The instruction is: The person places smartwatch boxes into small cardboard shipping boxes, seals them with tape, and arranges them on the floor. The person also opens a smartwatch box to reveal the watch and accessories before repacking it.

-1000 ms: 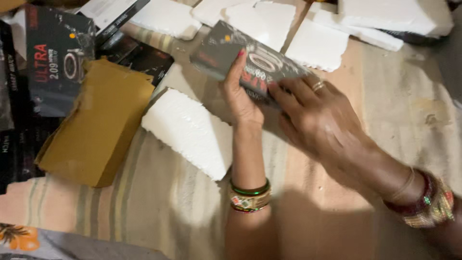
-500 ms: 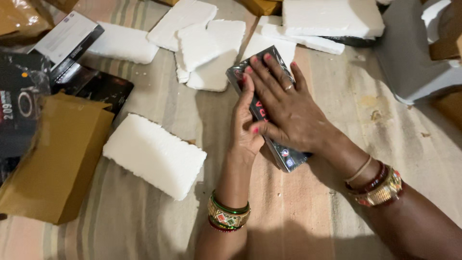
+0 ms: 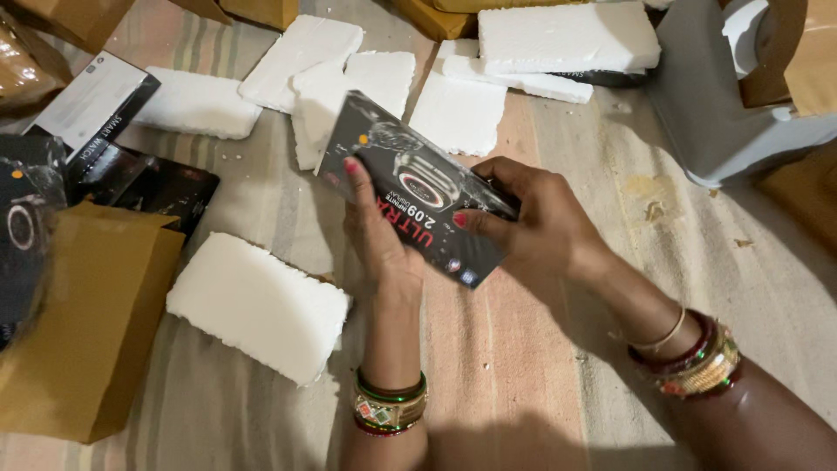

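A long black product box (image 3: 410, 183) with a watch picture on its face is held tilted above the striped mat. My left hand (image 3: 379, 240) supports it from underneath, fingers reaching up along its near-left side. My right hand (image 3: 532, 222) grips its right end, thumb on the printed face. Both wrists wear coloured bangles. A white foam block (image 3: 257, 305) lies on the mat just left of my left forearm.
Several white foam slabs (image 3: 375, 83) lie scattered at the top. A brown cardboard box (image 3: 83, 323) sits at the left with more black boxes (image 3: 96, 109) behind it. A grey plastic object (image 3: 732, 105) stands at the top right. The striped mat (image 3: 523, 375) covers the floor.
My right hand has shifted from covering the box's top to gripping its right end, and the box has turned so its printed face shows. The view moved slightly lower.
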